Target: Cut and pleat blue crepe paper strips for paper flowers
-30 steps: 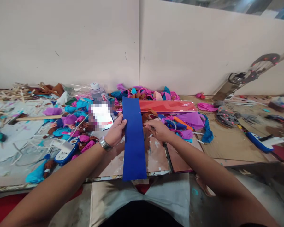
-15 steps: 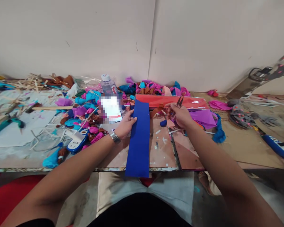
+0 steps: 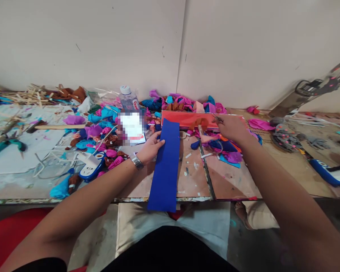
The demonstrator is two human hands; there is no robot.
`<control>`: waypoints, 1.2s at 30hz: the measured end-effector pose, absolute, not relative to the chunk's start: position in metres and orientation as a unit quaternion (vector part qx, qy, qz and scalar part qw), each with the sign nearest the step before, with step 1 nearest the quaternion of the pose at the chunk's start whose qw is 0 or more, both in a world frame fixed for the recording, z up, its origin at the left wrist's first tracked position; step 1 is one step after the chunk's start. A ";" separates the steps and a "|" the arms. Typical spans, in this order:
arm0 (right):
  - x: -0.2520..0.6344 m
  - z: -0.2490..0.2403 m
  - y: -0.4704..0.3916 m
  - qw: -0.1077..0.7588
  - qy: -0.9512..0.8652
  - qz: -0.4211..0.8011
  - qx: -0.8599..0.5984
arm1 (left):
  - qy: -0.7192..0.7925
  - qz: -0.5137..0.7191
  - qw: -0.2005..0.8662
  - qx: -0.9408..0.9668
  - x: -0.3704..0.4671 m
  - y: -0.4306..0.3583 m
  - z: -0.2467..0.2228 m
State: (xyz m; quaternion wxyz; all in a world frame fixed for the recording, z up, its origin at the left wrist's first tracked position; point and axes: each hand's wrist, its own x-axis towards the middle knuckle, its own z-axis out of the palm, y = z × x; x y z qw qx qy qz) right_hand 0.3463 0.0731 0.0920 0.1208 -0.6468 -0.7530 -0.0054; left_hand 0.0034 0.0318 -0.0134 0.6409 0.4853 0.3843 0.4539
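A long blue strip [image 3: 166,166] lies upright in view, its lower end hanging over the table's front edge. My left hand [image 3: 152,148] holds its left edge near the top, thumb on the strip. To the right, my right hand [image 3: 231,127] is closed around a small pair of scissors or pliers [image 3: 217,119], its tips pointing left over a red sheet in clear wrapping [image 3: 178,118]. Brown and orange pieces [image 3: 200,124] lie just left of it. Below the hand are blue and purple scraps [image 3: 234,156].
Bundles of coloured fabric [image 3: 93,132], a lit phone [image 3: 133,128] and a water bottle [image 3: 128,99] are at the left. A blue power strip [image 3: 92,168] lies nearer. Green-handled pliers [image 3: 8,147] rest far left, grey bundles [image 3: 286,139] at the right.
My right hand has moved right with its tool, uncovering blue and purple scraps below. The large purple sheet near it is now mostly hidden. My left hand stays on the strip.
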 end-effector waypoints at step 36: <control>0.444 0.128 0.056 0.181 -0.466 -0.282 -0.819 | 0.391 0.495 0.645 0.431 0.002 0.038 -0.018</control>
